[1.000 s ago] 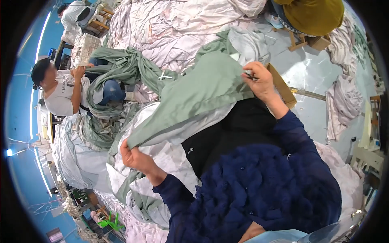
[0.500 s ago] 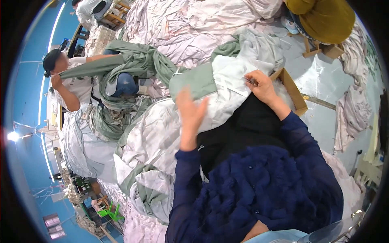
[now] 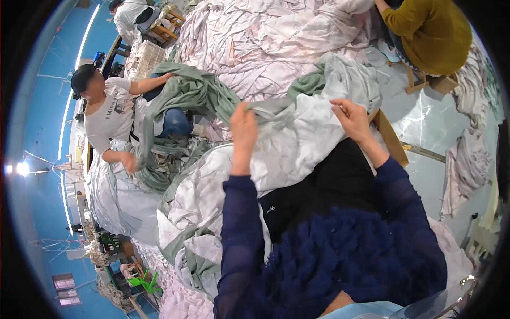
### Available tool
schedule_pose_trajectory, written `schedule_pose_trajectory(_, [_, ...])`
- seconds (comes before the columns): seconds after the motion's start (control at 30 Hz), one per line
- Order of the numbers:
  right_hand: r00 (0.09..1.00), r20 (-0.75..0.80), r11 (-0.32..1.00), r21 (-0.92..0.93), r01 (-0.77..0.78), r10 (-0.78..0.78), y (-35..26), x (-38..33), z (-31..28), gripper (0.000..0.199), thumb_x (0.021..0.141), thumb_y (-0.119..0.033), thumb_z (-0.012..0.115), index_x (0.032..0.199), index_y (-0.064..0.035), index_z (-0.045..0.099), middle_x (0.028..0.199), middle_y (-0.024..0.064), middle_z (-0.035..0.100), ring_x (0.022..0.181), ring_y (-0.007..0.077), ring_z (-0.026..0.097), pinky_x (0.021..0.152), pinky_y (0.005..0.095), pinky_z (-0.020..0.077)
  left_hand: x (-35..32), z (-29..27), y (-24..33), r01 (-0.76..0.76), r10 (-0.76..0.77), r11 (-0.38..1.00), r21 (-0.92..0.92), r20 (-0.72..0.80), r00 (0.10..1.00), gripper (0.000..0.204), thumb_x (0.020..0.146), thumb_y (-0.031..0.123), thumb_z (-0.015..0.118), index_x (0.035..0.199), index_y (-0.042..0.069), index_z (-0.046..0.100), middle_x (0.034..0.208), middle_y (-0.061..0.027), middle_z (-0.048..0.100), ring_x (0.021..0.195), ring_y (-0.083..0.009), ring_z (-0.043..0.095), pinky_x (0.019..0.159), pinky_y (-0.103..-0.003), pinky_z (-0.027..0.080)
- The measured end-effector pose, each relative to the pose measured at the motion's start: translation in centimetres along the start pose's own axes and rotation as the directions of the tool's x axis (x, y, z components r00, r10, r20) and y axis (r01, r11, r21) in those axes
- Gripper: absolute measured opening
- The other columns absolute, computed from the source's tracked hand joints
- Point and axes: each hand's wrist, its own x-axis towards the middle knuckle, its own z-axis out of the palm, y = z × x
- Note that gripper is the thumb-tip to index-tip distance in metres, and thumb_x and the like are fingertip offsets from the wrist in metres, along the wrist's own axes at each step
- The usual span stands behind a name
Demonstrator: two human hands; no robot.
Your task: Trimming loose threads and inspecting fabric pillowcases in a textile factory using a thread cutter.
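Green-and-white cloth [image 3: 308, 130] spreads between the hands in the head view, its grey-green edge pinched by the left hand [image 3: 244, 129]. The right hand [image 3: 353, 121] has its fingertips drawn together beside the white part; whether they grip anything, I cannot tell. Right of that hand's wrist is a cardboard box [image 3: 392, 140].

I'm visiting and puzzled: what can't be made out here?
Head view:
Left hand: its back hides whether it grips the green fabric.
Right hand: anything pinched, too small to tell.
Cardboard box: partly hidden by right forearm.
Person in mustard: head cut off by top edge.
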Motion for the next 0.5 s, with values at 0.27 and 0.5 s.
schedule_pose_trajectory(0.27, [0.621, 0.017, 0.560, 0.453, 0.694, -0.783, -12.6, 6.1, 2.0, 0.040, 0.075, -0.010, 0.078, 0.113, -0.0056, 0.067, 0.100, 0.0101, 0.070, 0.091, 0.0257, 0.066, 0.080, 0.0351, 0.0499, -2.3, -15.6, 17.9, -0.266, 0.236, 0.963, -0.053, -0.319, 0.918, 0.011, 0.084, 0.003, 0.059, 0.093, -0.002, 0.062, 0.087, -0.0052, 0.060, 0.083, -0.0154, 0.057, 0.077, -0.025, 0.045])
schedule_pose_trajectory(0.5, [0.691, 0.383, 0.772, 0.474, 0.423, -0.613, -9.7, 4.5, 5.4, 0.023, 0.070, -0.014, 0.077, 0.088, -0.0055, 0.065, 0.076, 0.0143, 0.062, 0.068, 0.0278, 0.061, 0.062, 0.0361, 0.0466, -9.1, -26.1, 22.4, -0.072, 0.606, 0.558, 0.827, -0.347, 0.716, 0.032, 0.085, 0.014, 0.065, 0.112, -0.001, 0.054, 0.101, -0.0106, 0.054, 0.095, -0.0214, 0.055, 0.090, -0.034, 0.042])
